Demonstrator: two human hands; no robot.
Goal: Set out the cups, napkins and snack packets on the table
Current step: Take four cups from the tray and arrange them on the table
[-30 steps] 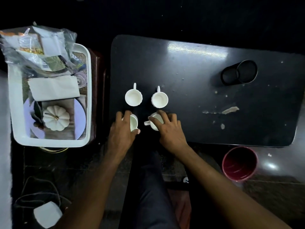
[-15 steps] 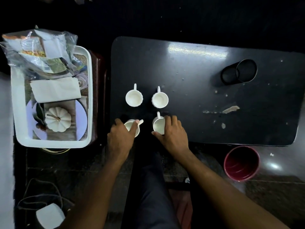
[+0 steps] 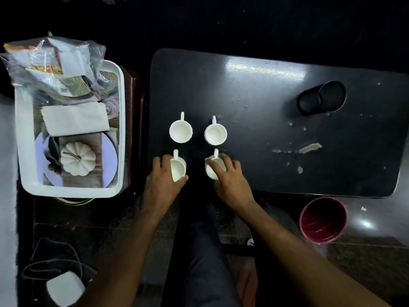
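Several white cups stand in a square on the black table (image 3: 254, 85). The far left cup (image 3: 180, 131) and far right cup (image 3: 215, 132) stand free, handles pointing away. My left hand (image 3: 164, 177) grips the near left cup (image 3: 178, 169). My right hand (image 3: 230, 178) grips the near right cup (image 3: 212, 168). Both near cups have their handles pointing away. A folded white napkin (image 3: 75, 119) lies in the white tray (image 3: 24, 151) to the left of the table. Snack packets in a clear bag (image 3: 53, 65) rest on the tray's far end.
A white pumpkin ornament (image 3: 77, 158) sits on a plate in the tray. A black cylinder (image 3: 322, 97) lies on its side at the table's far right. A dark red bin (image 3: 323, 220) stands on the floor by the table's near right corner. Crumbs dot the table's right half.
Both hands have turned the two near cups, so their handles now point away like the far pair. The camera view shifted slightly.
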